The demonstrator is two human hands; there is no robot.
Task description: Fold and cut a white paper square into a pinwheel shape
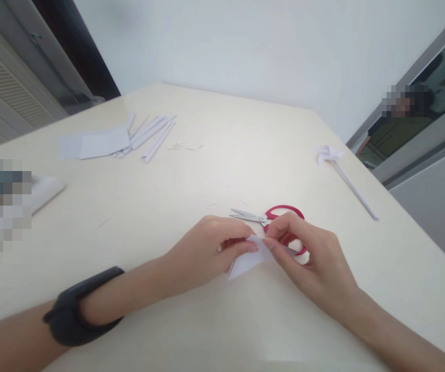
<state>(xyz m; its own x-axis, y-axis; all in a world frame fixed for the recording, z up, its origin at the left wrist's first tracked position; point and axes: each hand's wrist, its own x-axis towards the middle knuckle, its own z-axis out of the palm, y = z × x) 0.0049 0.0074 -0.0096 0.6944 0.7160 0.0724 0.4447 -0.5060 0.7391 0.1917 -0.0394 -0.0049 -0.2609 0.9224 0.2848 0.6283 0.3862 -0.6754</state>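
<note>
A small white piece of paper [247,261] is pinched between both my hands just above the cream table [214,165]. My left hand [210,248] grips its left edge with thumb and fingers; a black band sits on that wrist. My right hand [309,258] holds the paper's right corner with its fingertips. Red-handled scissors [272,216] lie on the table right behind my hands, blades pointing left, partly hidden by my right hand.
Several rolled white paper sticks [150,135] and a flat paper sheet [98,143] lie at the far left. A finished paper pinwheel on a stick [336,160] rests at the right. Tiny paper scraps [186,146] lie near the middle back. The table edge runs along the right.
</note>
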